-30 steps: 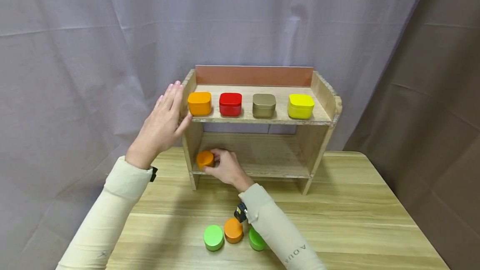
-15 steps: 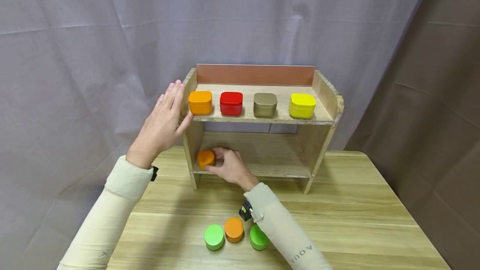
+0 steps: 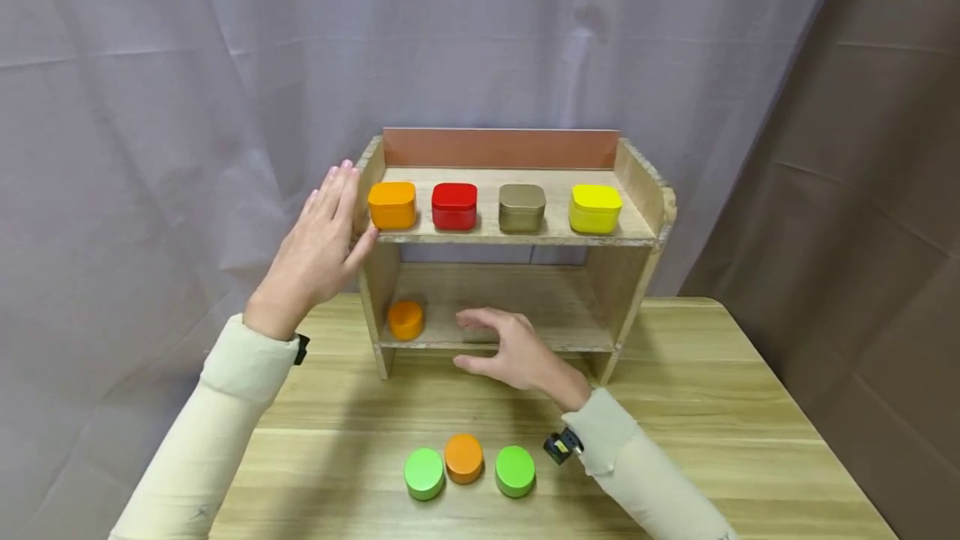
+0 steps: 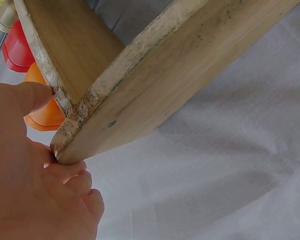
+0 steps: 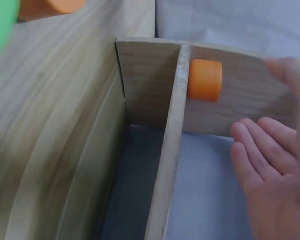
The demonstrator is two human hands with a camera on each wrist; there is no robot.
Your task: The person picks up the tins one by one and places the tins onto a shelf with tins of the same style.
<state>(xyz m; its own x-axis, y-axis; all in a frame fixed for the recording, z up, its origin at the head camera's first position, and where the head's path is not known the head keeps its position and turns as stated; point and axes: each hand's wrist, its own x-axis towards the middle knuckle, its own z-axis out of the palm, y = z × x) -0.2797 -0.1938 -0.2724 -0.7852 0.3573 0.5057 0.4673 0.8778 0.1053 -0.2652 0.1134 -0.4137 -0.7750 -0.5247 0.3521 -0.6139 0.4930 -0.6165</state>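
Observation:
My left hand [image 3: 311, 244] rests against the left side of a small wooden shelf unit [image 3: 491, 238]. Its fingers lie straight along the outer panel, and in the left wrist view the thumb [image 4: 34, 95] touches the shelf's front edge. A round orange tin [image 3: 406, 320] stands at the left end of the lower shelf. To the right of that tin, and apart from it, my right hand [image 3: 517, 350] hovers before the lower shelf with thumb and fingers spread. Nothing is in its grasp. The right wrist view shows the orange tin [image 5: 205, 80] beyond the fingertips.
On the upper shelf stand rounded square tins: orange [image 3: 392, 206], red [image 3: 454, 207], olive [image 3: 522, 207] and yellow [image 3: 595, 208]. Near the table's front are a light green round tin [image 3: 423, 473], an orange one [image 3: 463, 457] and another green one [image 3: 515, 471]. A grey curtain [image 3: 480, 32] hangs behind.
My right hand has let go of the round orange tin and moved right, away from it. The tin stays on the lower shelf. The left hand keeps its place on the unit.

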